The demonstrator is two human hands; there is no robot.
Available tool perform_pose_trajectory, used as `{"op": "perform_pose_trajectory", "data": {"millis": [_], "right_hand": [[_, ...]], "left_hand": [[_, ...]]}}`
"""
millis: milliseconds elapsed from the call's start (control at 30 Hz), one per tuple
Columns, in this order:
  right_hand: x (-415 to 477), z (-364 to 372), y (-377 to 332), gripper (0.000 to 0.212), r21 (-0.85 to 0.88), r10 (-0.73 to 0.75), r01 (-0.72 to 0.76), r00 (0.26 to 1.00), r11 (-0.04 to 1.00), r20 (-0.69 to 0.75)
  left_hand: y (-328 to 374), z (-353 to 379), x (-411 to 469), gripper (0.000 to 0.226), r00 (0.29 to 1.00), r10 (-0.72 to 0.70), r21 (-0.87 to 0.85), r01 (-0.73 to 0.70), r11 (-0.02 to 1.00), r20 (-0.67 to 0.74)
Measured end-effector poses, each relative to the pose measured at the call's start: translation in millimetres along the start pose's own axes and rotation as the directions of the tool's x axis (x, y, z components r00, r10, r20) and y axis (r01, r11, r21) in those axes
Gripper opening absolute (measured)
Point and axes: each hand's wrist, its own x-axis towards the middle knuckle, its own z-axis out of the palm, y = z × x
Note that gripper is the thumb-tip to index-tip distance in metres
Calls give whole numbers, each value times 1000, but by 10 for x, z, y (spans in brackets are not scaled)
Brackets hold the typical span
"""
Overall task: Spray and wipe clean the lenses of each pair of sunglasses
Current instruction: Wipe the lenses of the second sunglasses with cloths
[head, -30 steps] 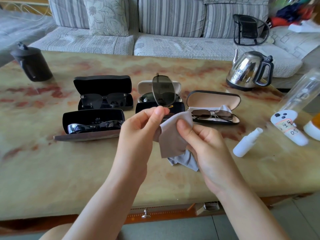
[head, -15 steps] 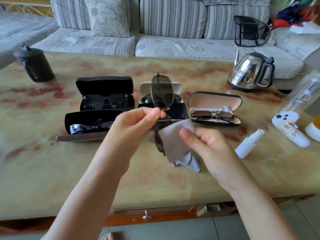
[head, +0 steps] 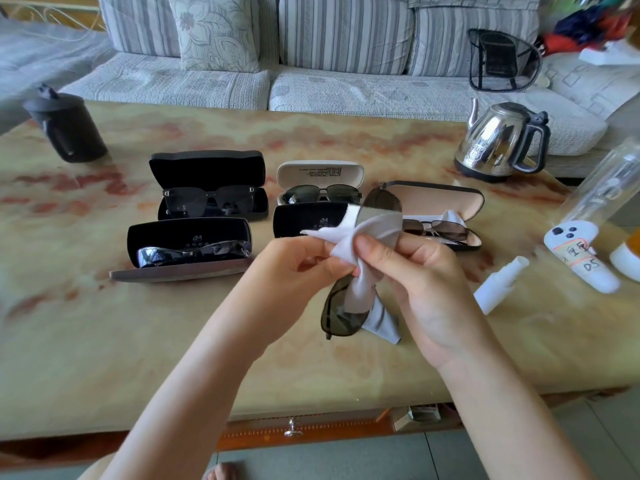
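My left hand pinches a pair of dark-lensed sunglasses near the bridge; they are held upright above the table, one lens up and one down. My right hand grips a grey cleaning cloth that is wrapped over the upper lens. A small white spray bottle lies on the table to the right. Several open cases lie behind my hands: a black one with dark sunglasses, a black one with silvery sunglasses, a white one, and a tan-lined one with brown sunglasses.
An empty black case stands just behind my hands. A steel kettle sits back right, a black jug back left. A white controller and a clear bottle lie at the right edge. A sofa runs behind the marble table.
The sunglasses have dropped and tilted to the right. My right hand has brought the cloth up over the upper lens, and both hands now meet at the frame.
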Motion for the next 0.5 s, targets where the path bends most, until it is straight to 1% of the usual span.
{"op": "perform_pose_trajectory", "data": {"millis": [100, 133, 267, 333, 400, 433, 500], "right_hand": [[6, 26, -55, 22, 138, 60, -56, 998, 989, -24], [14, 40, -86, 21, 197, 69, -61, 997, 979, -31], [105, 16, -155, 17, 272, -2, 36, 992, 962, -125], [133, -2, -159, 22, 279, 2, 31, 993, 960, -117], [93, 9, -160, 21, 277, 29, -4, 996, 961, -86], [60, 5, -143, 21, 251, 44, -27, 997, 967, -63], [-10, 24, -119, 14, 163, 83, -80, 996, 983, -14]], "left_hand": [[22, 26, -8, 17, 999, 16, 24, -17, 1000, 29], [18, 32, -7, 18, 999, 22, 28, -23, 999, 47], [20, 66, -9, 18, 997, 38, 18, -40, 999, 71], [35, 76, -12, 21, 998, 37, 10, -38, 999, 60], [36, 70, -14, 21, 998, 42, 14, -43, 999, 36], [22, 57, -8, 20, 999, 43, 23, -43, 999, 16], [-18, 26, 3, 15, 999, 46, 34, -46, 998, -12]]}}
